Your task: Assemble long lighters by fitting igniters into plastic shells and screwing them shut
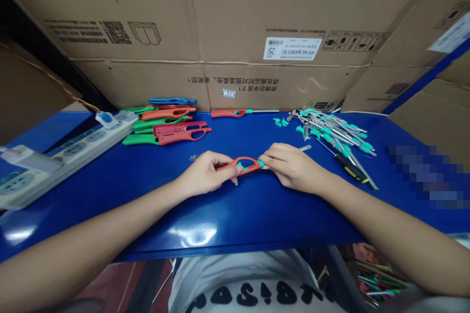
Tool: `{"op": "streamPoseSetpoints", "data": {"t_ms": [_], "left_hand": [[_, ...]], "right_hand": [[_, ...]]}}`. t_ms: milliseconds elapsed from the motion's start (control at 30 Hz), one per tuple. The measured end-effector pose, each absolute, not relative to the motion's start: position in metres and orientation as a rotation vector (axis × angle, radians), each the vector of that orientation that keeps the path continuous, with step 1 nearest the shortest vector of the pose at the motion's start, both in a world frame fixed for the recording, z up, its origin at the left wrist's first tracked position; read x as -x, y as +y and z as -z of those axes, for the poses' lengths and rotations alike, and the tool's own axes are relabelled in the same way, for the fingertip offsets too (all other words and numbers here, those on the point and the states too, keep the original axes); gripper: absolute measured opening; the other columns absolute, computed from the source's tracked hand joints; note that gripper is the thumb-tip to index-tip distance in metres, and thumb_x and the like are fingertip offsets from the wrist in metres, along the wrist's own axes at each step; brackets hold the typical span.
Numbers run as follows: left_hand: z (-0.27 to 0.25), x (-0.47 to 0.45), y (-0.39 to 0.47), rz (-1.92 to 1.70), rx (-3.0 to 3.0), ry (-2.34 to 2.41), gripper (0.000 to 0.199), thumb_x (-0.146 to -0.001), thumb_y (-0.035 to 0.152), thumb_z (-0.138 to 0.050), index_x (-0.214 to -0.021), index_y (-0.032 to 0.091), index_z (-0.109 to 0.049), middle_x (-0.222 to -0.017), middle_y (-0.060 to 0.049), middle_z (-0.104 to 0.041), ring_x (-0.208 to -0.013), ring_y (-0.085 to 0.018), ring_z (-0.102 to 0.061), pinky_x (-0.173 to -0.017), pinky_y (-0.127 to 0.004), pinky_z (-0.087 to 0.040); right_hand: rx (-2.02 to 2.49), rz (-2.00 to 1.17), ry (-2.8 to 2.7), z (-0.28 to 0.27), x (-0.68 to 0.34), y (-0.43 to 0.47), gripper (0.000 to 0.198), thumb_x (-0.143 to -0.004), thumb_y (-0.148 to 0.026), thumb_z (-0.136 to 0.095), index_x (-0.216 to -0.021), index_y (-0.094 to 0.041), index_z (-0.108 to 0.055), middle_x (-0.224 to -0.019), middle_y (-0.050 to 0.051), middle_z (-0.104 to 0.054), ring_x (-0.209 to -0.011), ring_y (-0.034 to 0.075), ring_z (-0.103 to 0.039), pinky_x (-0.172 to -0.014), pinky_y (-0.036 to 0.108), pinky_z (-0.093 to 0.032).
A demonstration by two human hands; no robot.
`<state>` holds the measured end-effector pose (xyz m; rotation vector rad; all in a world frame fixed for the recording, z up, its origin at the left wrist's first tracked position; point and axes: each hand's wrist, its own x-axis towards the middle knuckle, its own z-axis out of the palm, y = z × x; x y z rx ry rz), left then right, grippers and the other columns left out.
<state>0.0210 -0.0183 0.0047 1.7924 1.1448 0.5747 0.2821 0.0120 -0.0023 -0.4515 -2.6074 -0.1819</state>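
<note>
Between my hands, over the front middle of the blue table, is a long-nosed lighter with an orange handle [253, 168]. My left hand [205, 173] is closed around its body, thumb pressing near the teal trigger in the loop. At the other end, my right hand [293, 166] pinches the teal collar [261, 163]. A metal tube [305, 148] pokes out beyond the right fingers; the rest of it is hidden by the hand. Toward the back lies a complete-looking red lighter [229, 113] with a teal collar and metal tube.
Several coloured lighter handle shells [179, 134] are stacked at the back left, beside a white power strip [79, 149]. Metal tubes with teal collars [338, 129] form a pile at the right, with a black-and-yellow screwdriver [350, 167]. Behind stands a cardboard wall [227, 34].
</note>
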Motion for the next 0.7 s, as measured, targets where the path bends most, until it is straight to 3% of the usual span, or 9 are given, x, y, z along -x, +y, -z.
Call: {"op": "streamPoseSetpoints", "data": {"t_ms": [133,267,367,467,567,700], "left_hand": [[-0.005,-0.021,-0.022,-0.632,-1.985,1.160,0.035,-0.091,0.041,-0.061,-0.073,0.014,-0.073,-0.058,0.002,-0.060,-0.051,-0.008,-0.043,-0.050,-0.021,-0.029],[-0.007,-0.018,-0.028,-0.697,-2.355,1.172,0.029,-0.092,0.034,-0.060,-0.075,0.014,-0.072,-0.056,0.004,-0.052,-0.052,-0.008,-0.036,-0.053,-0.024,-0.028],[-0.008,-0.019,-0.030,-0.674,-2.448,1.180,0.025,-0.094,0.032,-0.059,-0.081,0.016,-0.072,-0.062,0.003,-0.057,-0.055,-0.010,-0.045,-0.057,-0.024,-0.033],[-0.007,-0.024,-0.031,-0.567,-2.481,1.239,0.020,-0.094,0.034,-0.060,-0.100,0.019,-0.072,-0.090,-0.002,-0.069,-0.078,-0.017,-0.064,-0.069,-0.026,-0.044],[-0.005,-0.027,-0.034,-0.413,-2.534,1.291,0.039,-0.095,0.043,-0.061,-0.128,0.022,-0.061,-0.119,-0.007,-0.064,-0.097,-0.024,-0.067,-0.077,-0.031,-0.050],[-0.008,-0.024,-0.036,-0.295,-2.635,1.405,0.046,-0.098,0.047,-0.056,-0.134,0.020,-0.056,-0.123,-0.010,-0.060,-0.106,-0.029,-0.063,-0.086,-0.040,-0.053]], "right_hand": [[0.429,0.208,-2.664,0.004,-0.281,0.008,0.023,-0.100,-0.011,-0.042,-0.105,-0.010,-0.065,-0.088,0.013,-0.068,-0.081,0.021,-0.056,-0.076,0.036,-0.050],[0.445,0.140,-2.645,0.006,-0.279,0.007,0.023,-0.100,-0.013,-0.042,-0.104,-0.010,-0.065,-0.085,0.013,-0.068,-0.079,0.021,-0.055,-0.075,0.035,-0.049],[0.519,-0.010,-2.666,0.005,-0.278,0.009,0.022,-0.102,-0.018,-0.045,-0.104,-0.012,-0.066,-0.087,0.012,-0.068,-0.080,0.021,-0.056,-0.076,0.035,-0.048],[0.715,-0.274,-2.738,0.000,-0.279,0.013,0.017,-0.100,-0.020,-0.049,-0.104,-0.016,-0.065,-0.094,0.010,-0.067,-0.087,0.022,-0.059,-0.080,0.034,-0.047],[0.928,-0.462,-2.746,-0.007,-0.286,0.020,0.010,-0.096,-0.022,-0.054,-0.101,-0.018,-0.062,-0.098,0.009,-0.065,-0.091,0.023,-0.060,-0.080,0.034,-0.046],[1.110,-0.529,-2.795,-0.019,-0.307,0.025,0.021,-0.094,-0.040,-0.058,-0.094,-0.020,-0.062,-0.097,0.009,-0.063,-0.092,0.025,-0.058,-0.080,0.036,-0.046]]}}
